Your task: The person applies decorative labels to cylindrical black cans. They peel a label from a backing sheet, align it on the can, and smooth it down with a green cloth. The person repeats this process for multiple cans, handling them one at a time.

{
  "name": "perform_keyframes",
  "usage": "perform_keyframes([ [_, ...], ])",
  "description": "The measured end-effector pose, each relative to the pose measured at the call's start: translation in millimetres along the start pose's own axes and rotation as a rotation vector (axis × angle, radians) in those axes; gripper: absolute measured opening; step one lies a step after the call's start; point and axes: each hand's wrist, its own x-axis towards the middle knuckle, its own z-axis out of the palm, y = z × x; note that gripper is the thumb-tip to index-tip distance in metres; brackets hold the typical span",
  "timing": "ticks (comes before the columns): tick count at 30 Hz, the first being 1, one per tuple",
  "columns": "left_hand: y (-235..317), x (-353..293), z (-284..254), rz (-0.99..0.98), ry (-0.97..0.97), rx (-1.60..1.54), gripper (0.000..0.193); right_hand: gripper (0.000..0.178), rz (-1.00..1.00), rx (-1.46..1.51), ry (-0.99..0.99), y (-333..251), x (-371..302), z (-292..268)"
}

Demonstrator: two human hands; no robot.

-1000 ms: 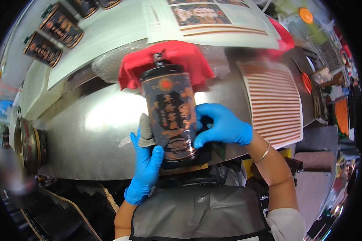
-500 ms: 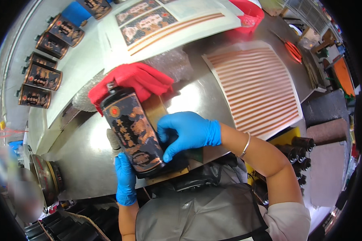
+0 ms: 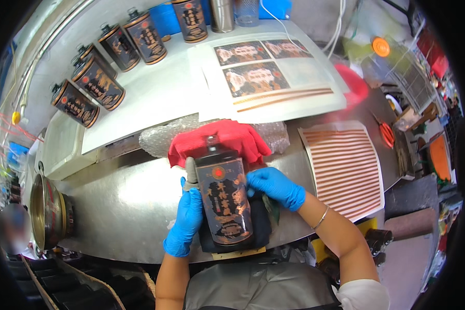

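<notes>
A dark flat-sided bottle [image 3: 225, 206], with a copper-coloured decorated label and black shoulders, lies face up before me. Its neck points away, against a bunched red cloth [image 3: 191, 142]. My left hand [image 3: 187, 222], in a blue glove with grey covers on the fingers, holds the bottle's left side; part of the hand is hidden. At the upper right side, my gloved right hand [image 3: 276, 187] has its fingers bent in against the edge. Whatever those fingertips may pinch is hidden. Black material [image 3: 262, 219] lies under the bottle.
Several similar bottles [image 3: 145, 39] stand along the back left. Printed label sheets [image 3: 250, 77] lie at the back, bubble wrap [image 3: 157, 138] behind the cloth. To the right are a striped sheet [image 3: 343, 170] and orange-handled scissors [image 3: 386, 135]. A round metal pan [image 3: 39, 212] sits at the left edge.
The view has shifted, and the bottle now lies straighter. My right hand has moved from the bottle's lower right side to its upper right edge, fingers drawn closer together.
</notes>
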Motion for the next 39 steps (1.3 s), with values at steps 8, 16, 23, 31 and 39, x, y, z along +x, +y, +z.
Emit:
perform_keyframes([
  [8,45.5,-44.7,9.2,0.407,-0.244,0.701,0.098,0.029,-0.144,-0.098,0.216,-49.0,-68.6,-1.6],
  [16,63.1,-61.1,31.1,0.541,0.101,0.768,0.102,0.017,-1.040,-0.848,0.131,-127.9,-11.7,27.5],
  [23,57.8,-70.4,48.2,0.409,0.192,0.393,0.103,0.011,-0.924,-1.038,-0.404,-157.0,-53.8,41.6],
  [31,45.4,-79.3,53.2,0.381,0.273,0.397,0.095,0.007,-1.297,-1.296,0.237,-167.8,2.5,29.4],
  [39,25.7,-85.0,44.6,0.453,0.353,0.411,0.080,0.007,-0.983,-0.711,-0.294,-94.6,-75.5,45.3],
])
